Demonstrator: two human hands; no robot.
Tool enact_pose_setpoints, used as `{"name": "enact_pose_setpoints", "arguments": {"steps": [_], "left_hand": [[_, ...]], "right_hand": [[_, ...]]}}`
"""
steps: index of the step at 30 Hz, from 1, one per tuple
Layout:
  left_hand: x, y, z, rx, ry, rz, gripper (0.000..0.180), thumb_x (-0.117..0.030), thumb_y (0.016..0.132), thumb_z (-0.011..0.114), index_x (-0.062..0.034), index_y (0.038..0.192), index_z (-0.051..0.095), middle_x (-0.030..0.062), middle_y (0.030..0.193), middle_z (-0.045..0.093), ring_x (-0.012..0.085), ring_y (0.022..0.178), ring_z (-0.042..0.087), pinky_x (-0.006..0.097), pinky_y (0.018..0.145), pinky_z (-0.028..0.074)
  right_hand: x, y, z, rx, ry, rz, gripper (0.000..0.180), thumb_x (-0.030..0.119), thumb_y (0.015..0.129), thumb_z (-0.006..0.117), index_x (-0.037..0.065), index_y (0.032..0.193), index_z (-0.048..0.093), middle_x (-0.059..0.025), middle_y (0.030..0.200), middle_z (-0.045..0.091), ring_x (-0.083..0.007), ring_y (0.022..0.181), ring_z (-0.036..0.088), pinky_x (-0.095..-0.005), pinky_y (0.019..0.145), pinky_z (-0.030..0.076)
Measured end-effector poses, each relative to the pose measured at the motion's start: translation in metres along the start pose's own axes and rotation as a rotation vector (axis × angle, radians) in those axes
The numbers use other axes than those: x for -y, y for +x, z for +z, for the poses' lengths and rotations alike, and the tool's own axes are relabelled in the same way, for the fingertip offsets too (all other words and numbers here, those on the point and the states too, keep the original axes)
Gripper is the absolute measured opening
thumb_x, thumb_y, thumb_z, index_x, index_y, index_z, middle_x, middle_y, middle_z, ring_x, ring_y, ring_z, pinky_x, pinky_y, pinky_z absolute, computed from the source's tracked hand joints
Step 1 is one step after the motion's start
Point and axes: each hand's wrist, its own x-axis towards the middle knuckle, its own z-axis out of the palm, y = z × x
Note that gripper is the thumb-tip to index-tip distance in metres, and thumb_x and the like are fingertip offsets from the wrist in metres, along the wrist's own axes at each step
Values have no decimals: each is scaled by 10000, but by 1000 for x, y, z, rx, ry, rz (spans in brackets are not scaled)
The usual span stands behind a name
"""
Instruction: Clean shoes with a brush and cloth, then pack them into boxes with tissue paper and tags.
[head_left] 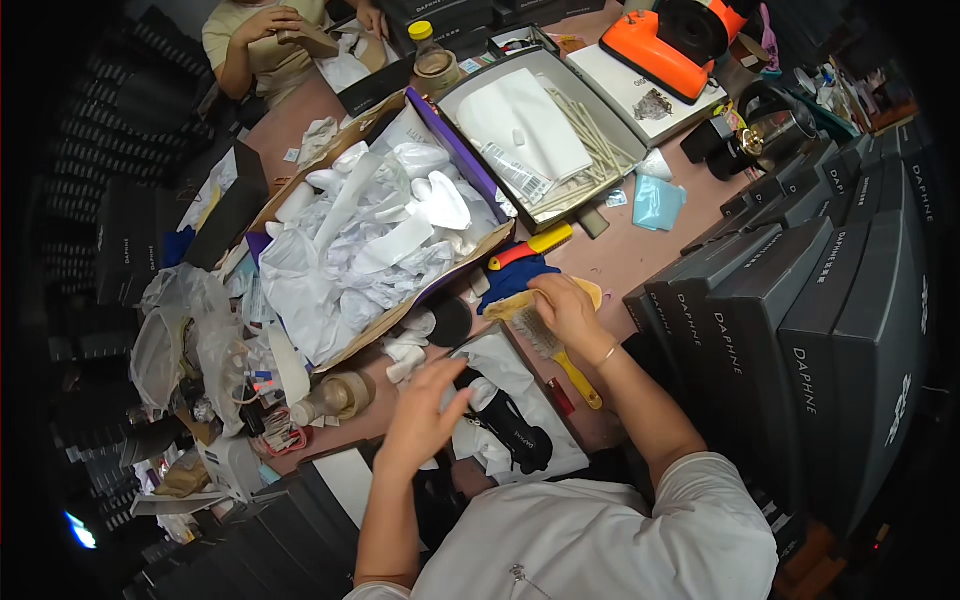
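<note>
My left hand [432, 412] is open, its fingers spread over the left side of a shoe box [572, 462]. Inside that box a black sandal-like shoe [520, 435] lies on white tissue paper [492, 352]. Beyond the box, my right hand [568, 312] is bent down with its fingers closed on a yellow cloth [508, 305]; the fingertips are partly hidden. Below my right hand lies a brush with a yellow handle [577, 380], its bristles towards the box. A dark blue cloth [515, 280] and a red and yellow brush [530, 246] lie just beyond the yellow cloth.
A large carton [470, 268] full of white paper and shoe inserts stands ahead on the left. Behind it is a grey tray [625, 165] with sticks. Stacked dark shoe boxes [765, 330] crowd the right. An orange machine [655, 50] and a co-worker [270, 40] are farther off.
</note>
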Motion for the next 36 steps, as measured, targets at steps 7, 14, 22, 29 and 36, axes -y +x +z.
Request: {"name": "enact_pose_setpoints", "arguments": {"steps": [7, 14, 22, 29, 36], "left_hand": [[-20, -47, 80, 276, -196, 41, 358, -182, 874, 635, -1, 1176, 571, 194, 1156, 597, 352, 1040, 593, 380, 881, 483], [12, -71, 28, -53, -125, -183, 317, -153, 860, 644, -12, 1140, 603, 164, 1118, 619, 344, 973, 618, 376, 818, 502], [11, -87, 44, -188, -120, -62, 251, -53, 856, 614, 22, 1095, 605, 163, 1016, 633, 265, 797, 637, 309, 724, 507], [17, -132, 59, -117, -179, -275, 187, -56, 849, 575, 26, 1011, 618, 168, 974, 630, 328, 846, 625, 349, 768, 494], [16, -178, 81, -149, -183, -304, 200, -87, 860, 580, 26, 1020, 621, 148, 950, 634, 274, 815, 636, 324, 744, 498]], "right_hand": [[-9, 18, 36, 193, -179, 48, 262, 88, 742, 659, 49, 994, 601, -143, 848, 601, -312, 808, 610, -418, 699, 468], [54, 33, -87, -206, 641, 283, 136, 43, 870, 617, -3, 998, 619, -23, 903, 619, -91, 794, 566, -220, 724, 453], [53, 43, -120, -552, 961, 219, 157, 58, 894, 623, -9, 1034, 600, -37, 936, 623, -61, 829, 567, -192, 719, 468], [90, -9, -81, 27, 66, -81, 537, 223, 790, 743, -20, 1224, 540, -176, 1151, 569, -319, 1070, 549, -375, 916, 443], [128, -143, -27, 829, 32, -119, 616, 276, 710, 777, 30, 1231, 559, -220, 1251, 549, -373, 1085, 567, -399, 929, 457]]}}
